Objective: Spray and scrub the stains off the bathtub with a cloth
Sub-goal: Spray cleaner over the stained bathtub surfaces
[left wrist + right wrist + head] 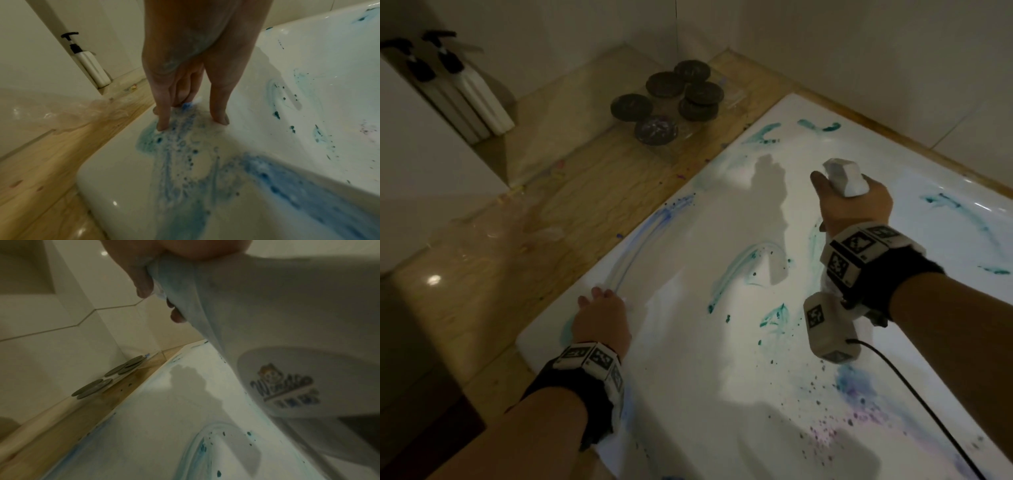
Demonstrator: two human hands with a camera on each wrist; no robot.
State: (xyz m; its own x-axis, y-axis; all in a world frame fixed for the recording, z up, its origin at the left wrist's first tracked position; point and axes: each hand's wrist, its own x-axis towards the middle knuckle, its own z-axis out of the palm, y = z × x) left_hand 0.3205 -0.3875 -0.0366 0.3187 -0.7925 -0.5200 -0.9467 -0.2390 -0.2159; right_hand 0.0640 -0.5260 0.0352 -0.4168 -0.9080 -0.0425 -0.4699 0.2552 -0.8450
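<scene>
A white spray bottle (846,180) is being gripped by the right hand (854,205) above the stained tub (688,342). The tub's foamy blue-smeared rim (127,170) is being pressed by the straight fingers (163,113) of the open left hand (601,320). No cloth is being seen clearly.

Dim room — pale tiled walls (859,51), wooden ledge (571,192), recessed niche (493,102) at left.

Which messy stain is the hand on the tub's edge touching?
The foamy blue stain on the bathtub's near rim. The left hand rests its fingertips there; the other stains are teal smears farther inside.
</scene>
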